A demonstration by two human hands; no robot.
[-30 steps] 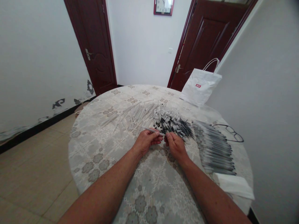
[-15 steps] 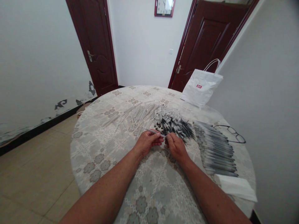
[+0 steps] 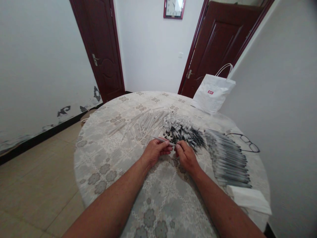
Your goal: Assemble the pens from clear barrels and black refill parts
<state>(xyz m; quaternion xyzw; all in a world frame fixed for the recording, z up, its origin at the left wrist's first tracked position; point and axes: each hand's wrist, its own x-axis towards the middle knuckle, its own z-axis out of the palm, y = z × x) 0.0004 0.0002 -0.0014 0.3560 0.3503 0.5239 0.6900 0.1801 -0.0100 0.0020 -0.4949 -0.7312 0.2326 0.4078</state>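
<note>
My left hand (image 3: 155,150) is closed around a thin clear pen barrel (image 3: 158,138) that sticks out to the upper left. My right hand (image 3: 185,154) pinches the barrel's right end, fingers pressed together; whatever small part it holds is hidden. Both hands hover over the round table (image 3: 104,155) with its floral lace cloth. Just beyond them lies a heap of clear barrels (image 3: 146,122), a pile of small black and white parts and refills (image 3: 183,131), and to the right a neat row of assembled pens (image 3: 226,155).
A white paper bag (image 3: 212,93) stands at the table's far right. Black-framed glasses (image 3: 244,140) lie by the wall, and a folded white paper (image 3: 249,198) sits at the near right edge. Two dark red doors (image 3: 101,53) and a wall clock (image 3: 173,8) are behind.
Both hands stay together on the same barrel, shifting only slightly. The camera has tilted a little.
</note>
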